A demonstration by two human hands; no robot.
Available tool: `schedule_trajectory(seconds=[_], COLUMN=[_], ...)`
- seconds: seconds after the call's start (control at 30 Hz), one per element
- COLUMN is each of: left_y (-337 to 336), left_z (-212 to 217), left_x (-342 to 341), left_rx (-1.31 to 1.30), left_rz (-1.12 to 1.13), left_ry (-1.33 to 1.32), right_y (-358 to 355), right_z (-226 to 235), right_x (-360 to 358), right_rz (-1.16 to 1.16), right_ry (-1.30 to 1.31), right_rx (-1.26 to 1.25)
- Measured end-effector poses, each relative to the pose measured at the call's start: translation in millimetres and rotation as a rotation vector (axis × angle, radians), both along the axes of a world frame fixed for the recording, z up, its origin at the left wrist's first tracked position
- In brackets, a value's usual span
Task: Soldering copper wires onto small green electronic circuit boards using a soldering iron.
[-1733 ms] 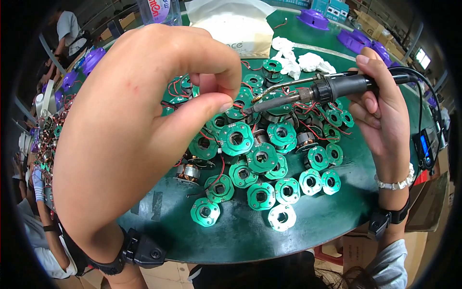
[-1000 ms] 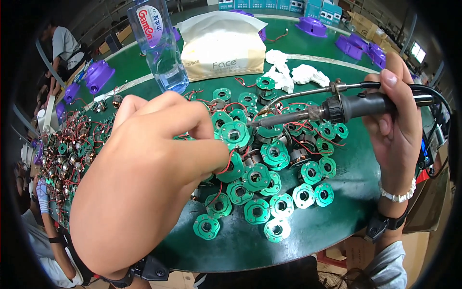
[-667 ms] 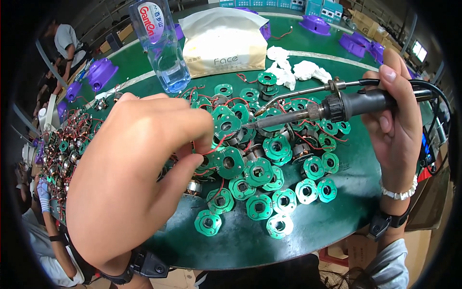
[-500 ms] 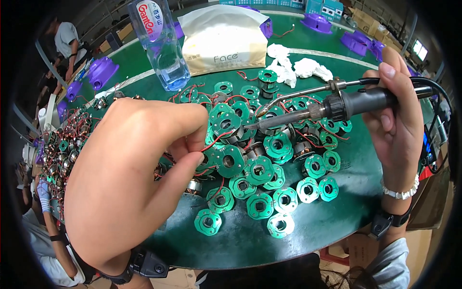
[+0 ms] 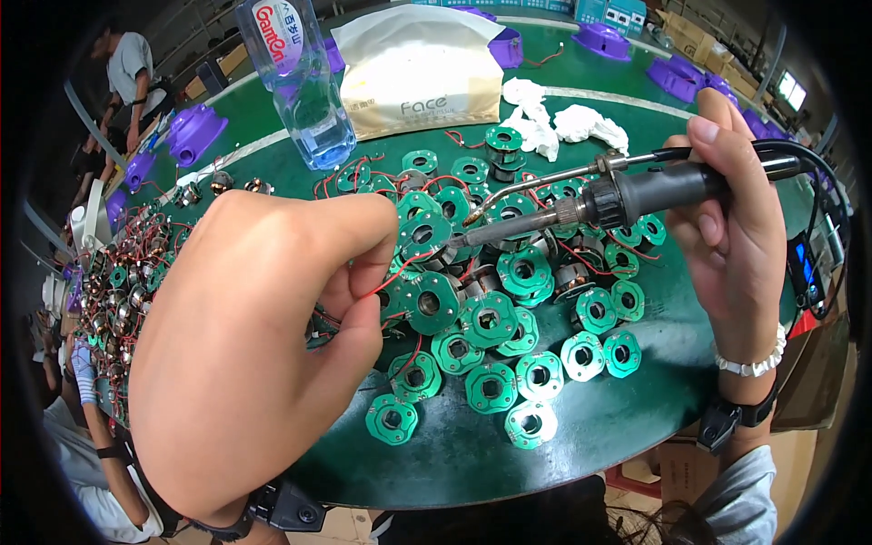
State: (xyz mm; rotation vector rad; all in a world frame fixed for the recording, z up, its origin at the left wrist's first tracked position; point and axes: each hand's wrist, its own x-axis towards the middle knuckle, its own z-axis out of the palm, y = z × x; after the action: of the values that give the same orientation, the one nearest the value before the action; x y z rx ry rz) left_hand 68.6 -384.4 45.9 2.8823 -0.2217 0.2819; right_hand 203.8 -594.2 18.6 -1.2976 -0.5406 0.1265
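Note:
Between the thumb and forefinger of my left hand [image 5: 259, 318] a thin red wire [image 5: 392, 282] is pinched. It runs up to a small motor with a round green circuit board [image 5: 424, 233] on top. My right hand [image 5: 740, 204] grips a black soldering iron [image 5: 627, 197] from the right, with a metal solder-feed tube [image 5: 536, 183] fixed along its upper side. The iron's tip is at the right edge of that board, close to the wire's end; whether they touch I cannot tell. Several similar motors with green boards [image 5: 490, 388] crowd the table beneath and around both hands.
A clear water bottle [image 5: 300, 86] and a tissue pack [image 5: 418, 77] stand behind the motors, with crumpled tissues [image 5: 586, 129] beside them. More wired motors [image 5: 136, 282] heap up at the left. Purple housings [image 5: 195, 134] line the far side. Another person [image 5: 132, 73] stands at far left.
My right hand has shifted a little left with the soldering iron, bringing its tip to the board's edge. My left fingers have moved slightly, still pinching the red wire.

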Motion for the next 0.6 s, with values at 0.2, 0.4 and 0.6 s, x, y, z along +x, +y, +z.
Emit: schedule_trajectory(seconds=[0.2, 0.4, 0.6], left_y=[-3, -4, -17], left_z=[-8, -13, -5], left_x=[1, -2, 2], left_rx=[0.017, 0.007, 0.011], left_rz=[-0.04, -0.033, -0.004], left_ry=[-0.118, -0.197, -0.197], right_y=[1, 3, -6], right_z=[-2, -2, 2], right_x=[-1, -1, -1], right_rz=[-0.04, -0.02, -0.031], right_ry=[0.086, 0.079, 0.035], right_rx=[-0.009, -0.012, -0.02])
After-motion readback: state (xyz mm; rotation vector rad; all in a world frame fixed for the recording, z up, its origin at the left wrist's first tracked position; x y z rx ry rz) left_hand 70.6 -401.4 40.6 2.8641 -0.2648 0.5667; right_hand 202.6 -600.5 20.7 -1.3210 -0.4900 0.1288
